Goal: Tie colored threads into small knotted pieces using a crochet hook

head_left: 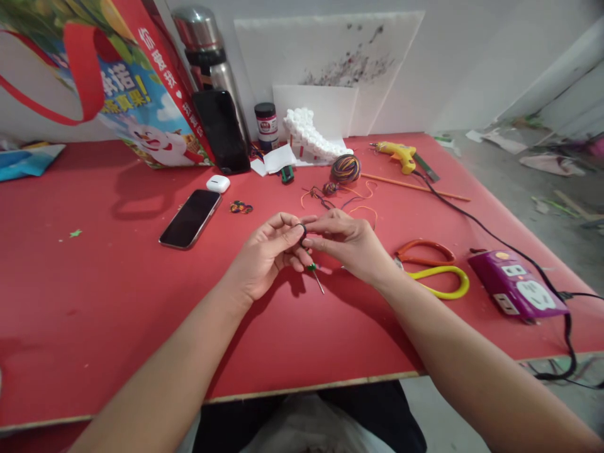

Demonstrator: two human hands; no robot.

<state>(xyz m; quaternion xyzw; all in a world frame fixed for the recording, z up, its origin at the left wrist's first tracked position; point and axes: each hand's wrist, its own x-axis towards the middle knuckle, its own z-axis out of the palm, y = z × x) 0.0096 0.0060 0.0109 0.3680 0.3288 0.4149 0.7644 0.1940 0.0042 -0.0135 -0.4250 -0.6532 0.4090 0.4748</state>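
Between both hands, above the middle of the red table (pixel 264 340), is a small dark ring-shaped piece (pixel 303 234). My left hand (pixel 278 248) pinches it between thumb and fingers. From the right, the thumb and fingertips of my right hand (pixel 346 242) close on the same piece. Below my left fingers a thin metal shaft with a green part, like a small screwdriver (pixel 318 280), points down; its upper end is hidden. Scissors with one orange and one yellow handle (pixel 438 283) lie beside my right wrist, blades mostly covered by it.
Behind my hands lie a multicoloured yarn ball (pixel 346 168), loose threads and a small beaded-looking bunch (pixel 241 207). A phone (pixel 190 219) and white earphone case (pixel 218 184) are left. A yellow glue gun (pixel 399 156) and purple power strip (pixel 519 286) with black cable sit right.
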